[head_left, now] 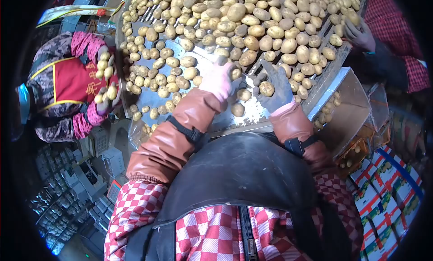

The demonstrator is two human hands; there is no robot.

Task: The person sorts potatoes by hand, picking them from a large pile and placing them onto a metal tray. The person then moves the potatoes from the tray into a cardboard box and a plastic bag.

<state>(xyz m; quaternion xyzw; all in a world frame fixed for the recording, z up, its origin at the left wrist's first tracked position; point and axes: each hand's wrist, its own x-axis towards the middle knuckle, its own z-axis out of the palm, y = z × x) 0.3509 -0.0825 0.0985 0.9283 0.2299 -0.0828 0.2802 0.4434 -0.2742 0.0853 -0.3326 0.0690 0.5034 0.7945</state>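
Many potatoes [236, 12] cover the slatted sorting table, with a bare metal patch [205, 62] in front of me. My left hand [221, 82], in a pink and grey glove, is closed round a potato [236, 73] at the middle of the patch. Just below its fingers lie loose potatoes [244, 95]. To the right, my right hand [276, 87], in a grey glove, has a potato [267, 89] against its palm and fingers, which point up toward the pile.
A co-worker on the left [72, 85] holds several potatoes in both hands. Another co-worker's gloved hand [361, 35] reaches over the table's right edge. A cardboard box [349, 112] with potatoes stands at the right, above stacked printed cartons [383, 207].
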